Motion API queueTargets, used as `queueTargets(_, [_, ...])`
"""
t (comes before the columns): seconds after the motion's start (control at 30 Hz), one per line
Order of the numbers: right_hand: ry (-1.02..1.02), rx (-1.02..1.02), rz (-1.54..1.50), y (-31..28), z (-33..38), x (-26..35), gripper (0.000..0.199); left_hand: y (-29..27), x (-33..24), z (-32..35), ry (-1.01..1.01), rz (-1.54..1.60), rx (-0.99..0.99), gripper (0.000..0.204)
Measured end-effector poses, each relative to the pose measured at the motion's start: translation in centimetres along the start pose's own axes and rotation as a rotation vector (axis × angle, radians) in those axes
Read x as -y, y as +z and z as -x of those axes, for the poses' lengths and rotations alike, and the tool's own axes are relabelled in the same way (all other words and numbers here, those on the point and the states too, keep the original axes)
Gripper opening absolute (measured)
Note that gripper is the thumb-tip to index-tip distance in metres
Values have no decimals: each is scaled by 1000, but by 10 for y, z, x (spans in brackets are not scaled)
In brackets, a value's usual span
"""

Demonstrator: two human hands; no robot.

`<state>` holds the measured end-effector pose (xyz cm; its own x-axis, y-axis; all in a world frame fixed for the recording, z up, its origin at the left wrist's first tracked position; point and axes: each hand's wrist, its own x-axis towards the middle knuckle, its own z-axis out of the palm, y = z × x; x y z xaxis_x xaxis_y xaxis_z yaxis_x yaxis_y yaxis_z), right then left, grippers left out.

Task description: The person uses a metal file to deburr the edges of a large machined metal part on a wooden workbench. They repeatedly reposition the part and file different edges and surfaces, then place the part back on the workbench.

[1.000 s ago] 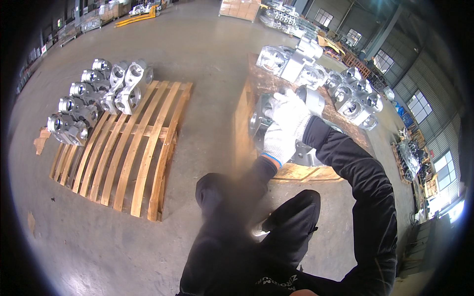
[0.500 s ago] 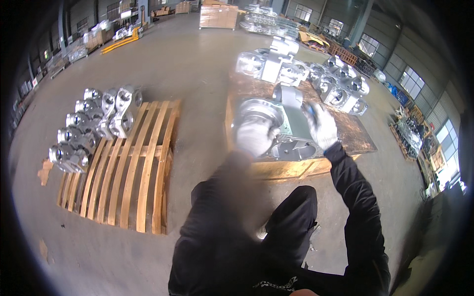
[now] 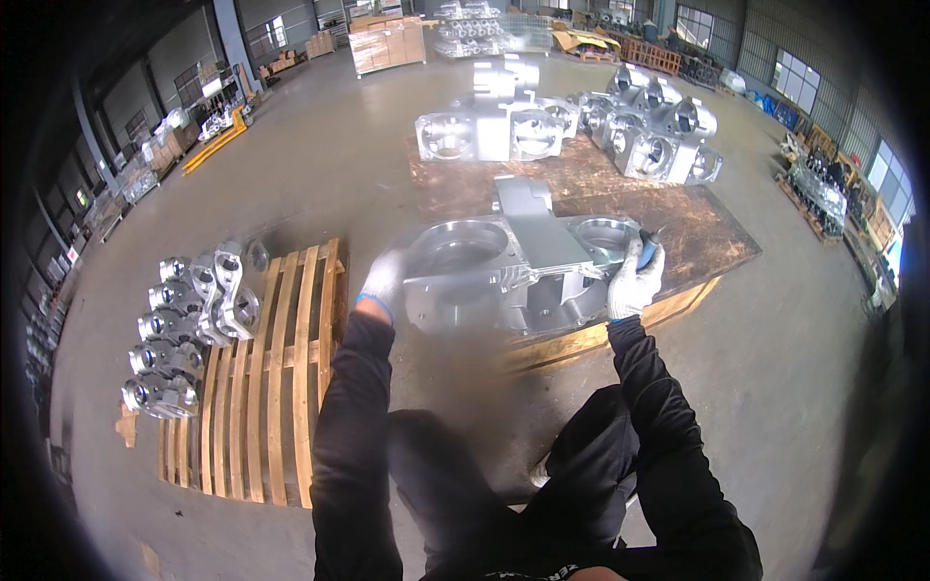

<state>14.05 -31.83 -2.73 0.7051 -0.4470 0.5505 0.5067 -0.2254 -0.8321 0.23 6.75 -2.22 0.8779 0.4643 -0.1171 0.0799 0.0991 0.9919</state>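
A large machined metal casting (image 3: 547, 232) with round bores at both ends lies at the near side of a wooden-topped crate. My left hand (image 3: 385, 278), in a white glove with a blue cuff edge, grips the casting's left end; its fingertips are partly blurred. At the other end, beside the right bore, my gloved right hand (image 3: 635, 281) is closed around a small blue-and-dark hand tool (image 3: 648, 249). The tool's exact kind cannot be made out. The right fingers are at the casting's edge.
More castings stand on the crate top (image 3: 693, 223): one group (image 3: 494, 121) at the far left, another (image 3: 659, 126) at the far right. On the floor to the left, a slatted pallet (image 3: 281, 378) carries several smaller castings (image 3: 194, 310). A yellow pallet jack (image 3: 218, 140) stands farther back.
The casting now lies turned, its wide bore facing up at the left. My left hand has moved from the bore out to the left end. My right hand is slightly lower, at the right end.
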Motion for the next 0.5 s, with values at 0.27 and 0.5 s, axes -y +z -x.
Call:
queueTargets(0.27, [48,206,146,21,-74,-28,46,71,13,71,51,170,-230,56])
queueTargets(0.5, [-168,385,416,-30,-130,-51,39,73,17,73,210,-131,-313,34])
